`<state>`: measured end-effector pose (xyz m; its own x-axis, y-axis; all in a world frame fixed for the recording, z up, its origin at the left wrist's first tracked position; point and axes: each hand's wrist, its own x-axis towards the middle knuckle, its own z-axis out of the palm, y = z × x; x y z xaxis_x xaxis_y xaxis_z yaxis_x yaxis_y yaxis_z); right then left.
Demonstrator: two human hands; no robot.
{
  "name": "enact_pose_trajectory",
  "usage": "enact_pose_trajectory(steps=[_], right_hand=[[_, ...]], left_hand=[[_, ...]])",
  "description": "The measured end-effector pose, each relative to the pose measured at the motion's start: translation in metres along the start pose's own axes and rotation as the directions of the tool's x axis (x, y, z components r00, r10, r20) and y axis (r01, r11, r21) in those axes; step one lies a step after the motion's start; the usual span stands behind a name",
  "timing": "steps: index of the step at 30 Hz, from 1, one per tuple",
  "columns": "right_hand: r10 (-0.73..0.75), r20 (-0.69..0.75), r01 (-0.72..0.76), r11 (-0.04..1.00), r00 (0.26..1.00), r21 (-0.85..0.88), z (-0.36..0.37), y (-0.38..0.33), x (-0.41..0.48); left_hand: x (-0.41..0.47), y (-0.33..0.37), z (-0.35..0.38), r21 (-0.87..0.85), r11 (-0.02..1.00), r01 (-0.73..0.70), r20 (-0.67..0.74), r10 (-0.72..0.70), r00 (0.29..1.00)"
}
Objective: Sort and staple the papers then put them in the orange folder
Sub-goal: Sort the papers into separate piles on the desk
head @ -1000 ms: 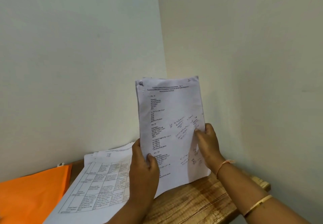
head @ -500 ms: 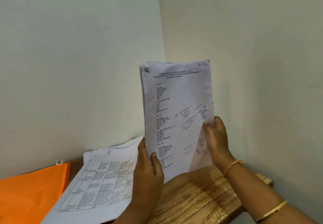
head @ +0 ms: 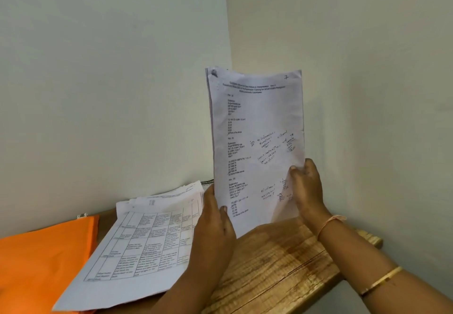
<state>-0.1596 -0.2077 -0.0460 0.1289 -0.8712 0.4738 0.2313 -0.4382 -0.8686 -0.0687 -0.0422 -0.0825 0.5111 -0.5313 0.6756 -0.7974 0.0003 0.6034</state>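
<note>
I hold a thin sheaf of printed papers (head: 255, 127) upright above the wooden table (head: 277, 267). My left hand (head: 215, 225) grips its lower left edge, thumb on the front. My right hand (head: 306, 188) pinches its lower right edge. Handwritten notes mark the top sheet. A bigger pile of papers (head: 144, 242), with a printed table on top, lies flat to the left. The orange folder (head: 41, 262) lies at the far left, partly under that pile. No stapler is in view.
The table sits in a corner between two pale walls (head: 110, 80). Its right edge (head: 367, 242) ends just past my right forearm. A small white clip-like object (head: 82, 215) lies behind the folder by the wall.
Both hands have lifted the sheaf higher and slightly to the right. The pile and the folder have not moved.
</note>
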Motion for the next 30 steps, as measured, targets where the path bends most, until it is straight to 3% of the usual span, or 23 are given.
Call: enact_pose_trajectory(steps=[4, 10, 12, 16, 20, 23, 26, 30], right_hand=[[-0.04, 0.08, 0.056, 0.976, 0.996, -0.212, -0.006, 0.026, -0.01], [-0.009, 0.064, 0.03, 0.942, 0.998, -0.334, -0.008, 0.038, 0.011], [0.024, 0.046, -0.007, 0.937, 0.999, -0.35, -0.008, 0.036, 0.025], [0.155, 0.079, -0.108, 0.899, 0.985, -0.424, -0.011, 0.035, 0.06], [0.325, 0.175, -0.14, 0.749, 0.929, -0.648, -0.006, 0.05, 0.089], [0.405, 0.252, -0.089, 0.657, 0.879, -0.748, 0.002, 0.058, 0.097], [0.388, 0.315, 0.064, 0.539, 0.866, -0.84, 0.011, 0.061, 0.1], [0.309, 0.297, 0.195, 0.319, 0.904, -0.927, 0.02, 0.065, 0.097]], left_hand=[[-0.005, -0.002, 0.006, 0.107, 0.988, 0.11, 0.149, -0.125, 0.981], [-0.005, 0.003, 0.005, 0.075, 0.995, 0.062, 0.235, -0.078, 0.969], [-0.002, -0.001, 0.001, 0.094, 0.993, 0.065, 0.199, -0.083, 0.976], [0.007, -0.01, -0.013, 0.151, 0.979, 0.14, -0.026, -0.138, 0.99], [0.012, -0.022, -0.022, 0.161, 0.954, 0.252, -0.196, -0.219, 0.956], [0.011, -0.026, -0.023, 0.184, 0.949, 0.258, -0.235, -0.212, 0.949], [0.009, -0.027, -0.02, 0.219, 0.943, 0.252, -0.226, -0.202, 0.953], [0.009, -0.028, -0.02, 0.27, 0.928, 0.258, -0.228, -0.199, 0.953]])
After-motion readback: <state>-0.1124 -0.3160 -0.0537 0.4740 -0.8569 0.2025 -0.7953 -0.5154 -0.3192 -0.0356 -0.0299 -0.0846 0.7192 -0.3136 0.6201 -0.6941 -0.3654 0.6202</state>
